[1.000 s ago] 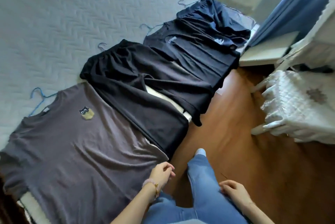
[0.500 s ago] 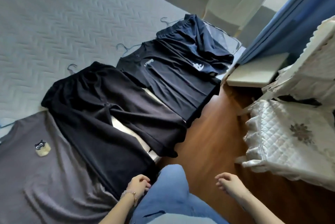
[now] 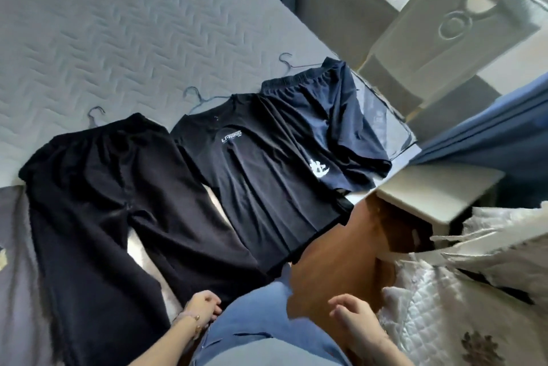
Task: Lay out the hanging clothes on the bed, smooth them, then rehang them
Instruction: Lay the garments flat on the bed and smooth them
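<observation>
View is shifted rightward along the bed [image 3: 118, 24]. The grey T-shirt [image 3: 17, 291], central 1.0 s ago, is reduced to a strip at the left edge. The black trousers [image 3: 118, 202] are brought to left-centre and the black T-shirt [image 3: 261, 181] to the middle. The navy shorts [image 3: 335, 128] are seen lower in frame. The left hand [image 3: 203, 306] is moved from the grey hem to just beside the trouser hem, fingers loosely curled. The right hand [image 3: 354, 316] is carried away from the jeans [image 3: 258, 315] and held over the floor, fingers spread.
</observation>
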The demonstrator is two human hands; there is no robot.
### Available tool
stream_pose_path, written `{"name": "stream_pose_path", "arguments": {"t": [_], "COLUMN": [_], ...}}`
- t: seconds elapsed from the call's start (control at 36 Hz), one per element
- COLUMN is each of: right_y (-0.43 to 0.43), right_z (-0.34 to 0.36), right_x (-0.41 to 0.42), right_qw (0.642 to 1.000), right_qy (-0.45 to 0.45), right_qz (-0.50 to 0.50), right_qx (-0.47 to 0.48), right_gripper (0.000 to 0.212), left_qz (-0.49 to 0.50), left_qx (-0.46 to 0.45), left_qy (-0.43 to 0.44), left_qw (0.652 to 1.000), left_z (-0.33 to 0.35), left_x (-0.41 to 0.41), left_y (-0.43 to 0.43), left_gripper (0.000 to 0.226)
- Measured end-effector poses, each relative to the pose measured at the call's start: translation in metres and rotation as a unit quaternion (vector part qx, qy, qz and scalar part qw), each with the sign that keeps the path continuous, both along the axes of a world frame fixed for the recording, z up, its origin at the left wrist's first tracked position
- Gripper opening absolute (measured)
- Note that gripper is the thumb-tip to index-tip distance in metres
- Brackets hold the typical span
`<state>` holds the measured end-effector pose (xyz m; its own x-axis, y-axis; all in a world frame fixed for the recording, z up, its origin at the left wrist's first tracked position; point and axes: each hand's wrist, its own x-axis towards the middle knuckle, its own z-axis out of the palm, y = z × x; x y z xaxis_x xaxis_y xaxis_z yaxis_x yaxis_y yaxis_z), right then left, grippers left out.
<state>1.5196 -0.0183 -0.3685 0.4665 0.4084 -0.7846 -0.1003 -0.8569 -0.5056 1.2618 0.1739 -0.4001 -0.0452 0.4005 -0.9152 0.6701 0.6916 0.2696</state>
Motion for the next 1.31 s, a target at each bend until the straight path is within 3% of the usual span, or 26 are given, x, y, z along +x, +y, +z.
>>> {"name": "stream_pose_path", "arguments": {"t": [0.14,0.39,0.64,0.81,0.94,1.0,1.08,1.19,1.31], "right_y": [0.002,0.032,0.128,0.220,0.290,0.312,0.337,0.368,0.385], "right_z": [0.000,-0.021,-0.035,-0.024,-0.037,-0.059,-0.096,-0.092,-0.119], "right_x": [0.085,0.235,0.391,0.459,0.480,0.485,0.486,0.459,0.439], "right_qw": [0.997,0.996,0.990,0.986,0.984,0.982,0.979,0.981,0.982], "right_qy": [0.008,0.023,0.047,0.062,0.047,0.035,0.040,0.003,-0.037], "right_qz": [-0.075,-0.030,0.119,0.151,0.170,0.183,0.202,0.192,0.182], "right_qx": [-0.025,-0.082,-0.066,-0.025,-0.006,-0.010,-0.012,-0.006,-0.041], "right_gripper": [0.030,0.020,0.018,0.020,0.016,0.012,0.036,0.043,0.076], "left_qz": [-0.036,-0.001,0.108,0.183,0.192,0.172,0.125,-0.027,-0.144], "left_qx": [0.013,0.062,0.049,-0.006,0.039,0.083,0.142,0.201,0.210], "left_qy": [-0.032,-0.145,-0.033,0.000,0.026,0.033,0.053,0.077,0.086], "left_qw": [0.999,0.988,0.992,0.983,0.980,0.981,0.981,0.976,0.963], "left_z": [0.013,0.036,0.004,-0.011,-0.025,-0.029,-0.033,-0.053,-0.074], "left_x": [0.103,0.273,0.360,0.404,0.429,0.439,0.457,0.470,0.481], "left_y": [0.035,0.081,0.032,-0.010,0.008,0.027,0.058,0.095,0.118], "left_gripper": [0.029,0.031,0.029,0.026,0.028,0.025,0.014,0.030,0.038]}}
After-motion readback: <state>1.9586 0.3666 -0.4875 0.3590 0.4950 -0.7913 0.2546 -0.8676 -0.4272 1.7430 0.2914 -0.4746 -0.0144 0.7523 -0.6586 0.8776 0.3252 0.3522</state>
